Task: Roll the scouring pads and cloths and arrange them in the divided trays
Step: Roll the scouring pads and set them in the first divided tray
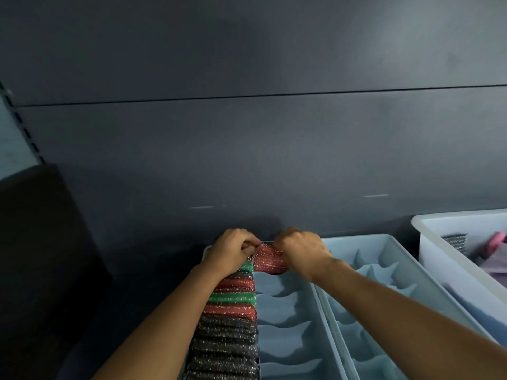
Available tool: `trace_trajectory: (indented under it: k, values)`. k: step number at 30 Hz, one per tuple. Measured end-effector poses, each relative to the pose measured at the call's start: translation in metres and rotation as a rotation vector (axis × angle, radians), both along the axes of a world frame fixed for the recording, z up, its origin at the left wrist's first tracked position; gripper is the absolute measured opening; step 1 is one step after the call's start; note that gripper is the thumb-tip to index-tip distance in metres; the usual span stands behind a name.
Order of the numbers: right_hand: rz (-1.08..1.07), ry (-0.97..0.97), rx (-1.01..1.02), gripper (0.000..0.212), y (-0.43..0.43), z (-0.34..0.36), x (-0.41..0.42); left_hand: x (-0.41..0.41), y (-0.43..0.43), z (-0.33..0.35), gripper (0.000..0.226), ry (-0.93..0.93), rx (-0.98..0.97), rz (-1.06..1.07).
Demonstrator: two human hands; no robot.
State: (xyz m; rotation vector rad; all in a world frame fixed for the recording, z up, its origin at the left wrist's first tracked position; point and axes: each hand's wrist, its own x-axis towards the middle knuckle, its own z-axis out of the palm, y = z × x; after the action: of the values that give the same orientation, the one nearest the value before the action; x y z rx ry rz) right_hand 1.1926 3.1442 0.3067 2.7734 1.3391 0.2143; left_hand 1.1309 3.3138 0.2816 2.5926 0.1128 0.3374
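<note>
At the far end of the left tray, a red glitter-mesh scouring pad (270, 260) is held between both hands. It sits above the farthest compartment of that tray's right column; whether it touches the compartment floor cannot be told.

The left hand (233, 249) has its fingers curled and pinches the pad's far left edge. The right hand (300, 249) has its fingers curled likewise and pinches the far right edge. The two hands are just beside each other.

The pale blue plastic divided tray (285, 305) runs from near to far. Its left column carries a row of rolled mesh pads (230, 325): green, dark and red rolls at the far end, dark silver-flecked rolls at the near end. The left forearm lies over part of this row.

A second pale blue divided tray (428, 281) lies just to the right, touching the first along its side. Further right stands a white plastic bin (439, 259) holding a silver mesh pad (455, 241) and a pink cloth (498, 239). A dark grey panelled wall (247, 133) rises behind the trays.
</note>
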Motion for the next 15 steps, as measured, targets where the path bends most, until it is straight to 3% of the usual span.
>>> trace_trajectory:
  k: [9,15]
  values:
    - [0.007,0.006,-0.078,0.029,0.011,-0.017,-0.007,-0.007,-0.016,0.006,0.024,0.040,0.049,0.092]
    - [0.077,0.229,0.254,0.032,-0.021,-0.014,0.001,-0.022,-0.031,0.012,0.036,0.017,0.042,0.142]
